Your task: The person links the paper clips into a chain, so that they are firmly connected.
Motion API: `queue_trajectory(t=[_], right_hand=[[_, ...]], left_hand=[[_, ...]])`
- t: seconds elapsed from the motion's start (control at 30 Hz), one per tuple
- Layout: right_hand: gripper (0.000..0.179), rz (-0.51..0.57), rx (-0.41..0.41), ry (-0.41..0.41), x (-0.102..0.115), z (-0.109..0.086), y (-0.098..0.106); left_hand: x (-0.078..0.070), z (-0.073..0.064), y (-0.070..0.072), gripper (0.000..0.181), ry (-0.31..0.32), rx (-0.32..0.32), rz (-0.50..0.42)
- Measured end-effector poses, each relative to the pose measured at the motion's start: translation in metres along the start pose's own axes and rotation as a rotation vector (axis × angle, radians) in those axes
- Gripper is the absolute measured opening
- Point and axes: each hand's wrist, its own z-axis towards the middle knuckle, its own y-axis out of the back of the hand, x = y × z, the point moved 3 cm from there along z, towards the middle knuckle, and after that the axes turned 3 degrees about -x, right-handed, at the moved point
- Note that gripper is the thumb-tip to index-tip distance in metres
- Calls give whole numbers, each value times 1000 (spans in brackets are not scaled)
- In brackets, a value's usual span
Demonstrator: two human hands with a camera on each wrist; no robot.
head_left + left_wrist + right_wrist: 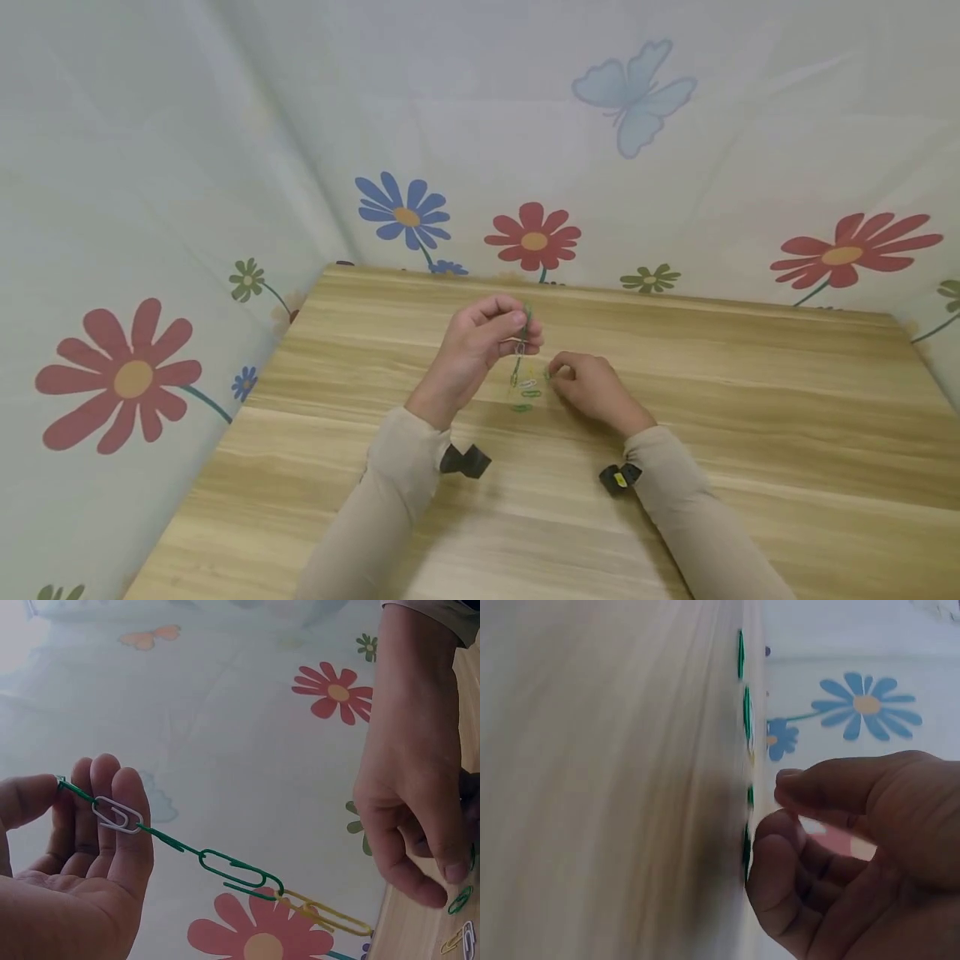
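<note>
My left hand (480, 337) holds up a chain of linked paper clips (234, 870), pinching its top green clip between thumb and finger. A white clip (118, 815) comes below it, then green ones, with a yellow clip (326, 911) at the lower end. My right hand (592, 387) is low over the table beside the loose paper clips, fingers bent. In the right wrist view a gap shows between its thumb and forefinger (776, 832), with nothing held there. A loose green clip (460, 900) lies right by these fingertips.
Several loose clips lie on the wooden table (750, 400) between the hands, among them a white clip (528, 383) and a green clip (521, 408). A flower-printed cloth (480, 125) rises behind the table and along its left side.
</note>
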Motion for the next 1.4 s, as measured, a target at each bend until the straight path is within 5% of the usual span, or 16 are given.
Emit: queue_trajectory(t=[0.2,0.47,0.6,0.73,0.83,0.9,1.1,1.4], right_hand=[[16,-105,39,157,23,17,-20],[13,-173,113,93,30,24,-28],[7,44,107,52,26,22,-19],[9,560,76,-19,29,17,5],[10,872,47,12,42,10,27],[10,970,18,87,52,4,39],[14,922,-136,274,78,-11,60],[9,869,-236,306,90,-19,68]], left_hand=[[-3,-2,4,11,-15,-12,-5],[-7,-2,5,10,-9,-28,6],[-5,-2,4,12,-2,-29,28],[-2,-2,4,10,8,-35,80],[1,-1,3,8,23,-33,112],[2,-1,2,9,38,-29,123],[3,-1,-1,9,59,-25,146],[0,-2,-2,10,51,-44,209]])
